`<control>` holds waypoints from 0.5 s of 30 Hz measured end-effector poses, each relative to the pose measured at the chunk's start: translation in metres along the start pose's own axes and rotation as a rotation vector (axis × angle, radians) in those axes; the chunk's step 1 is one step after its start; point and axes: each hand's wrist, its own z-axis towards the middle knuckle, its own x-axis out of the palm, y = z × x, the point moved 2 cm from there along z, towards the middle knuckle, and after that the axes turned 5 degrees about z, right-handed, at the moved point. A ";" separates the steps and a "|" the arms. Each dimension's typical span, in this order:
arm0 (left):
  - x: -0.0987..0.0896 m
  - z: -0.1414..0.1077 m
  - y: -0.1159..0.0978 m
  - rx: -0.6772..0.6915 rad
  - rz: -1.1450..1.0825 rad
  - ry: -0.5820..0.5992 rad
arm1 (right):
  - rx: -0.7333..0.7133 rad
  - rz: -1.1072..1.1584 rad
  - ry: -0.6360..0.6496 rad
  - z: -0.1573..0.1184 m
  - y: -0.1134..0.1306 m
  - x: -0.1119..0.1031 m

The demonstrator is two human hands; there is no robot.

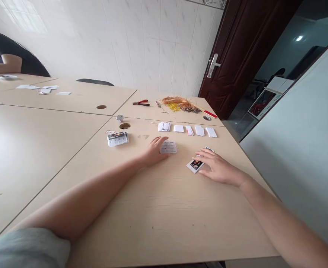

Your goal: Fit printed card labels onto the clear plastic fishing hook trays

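My left hand [155,151] lies flat on the pale wood-look tabletop [164,219], its fingertips at the edge of a small translucent plastic case [168,147]. It holds nothing. My right hand [219,168] rests palm down, its fingers spread over a white-bordered printed card [195,165]. A second card [209,149] is partly hidden just beyond those fingertips. Neither card looks gripped, though the hand hides part of both. Farther left stands a clear compartment box [118,139] with a dark printed label.
Several white paper pieces [188,130] form a row beyond my hands. Behind them lie red-handled pliers [140,102] and a tangle of copper-coloured wire [180,105]. The table has round cable holes. A seated person's arm [3,63] and papers are at far left; a dark door stands back right.
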 end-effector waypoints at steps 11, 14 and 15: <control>-0.015 -0.019 -0.033 0.147 -0.091 0.093 | 0.000 -0.036 -0.030 0.004 0.000 0.015; -0.021 -0.037 -0.055 0.322 -0.141 0.311 | -0.004 -0.049 -0.021 0.003 0.004 0.014; -0.023 -0.043 -0.063 0.375 -0.154 0.395 | -0.002 -0.053 -0.016 0.003 0.005 0.013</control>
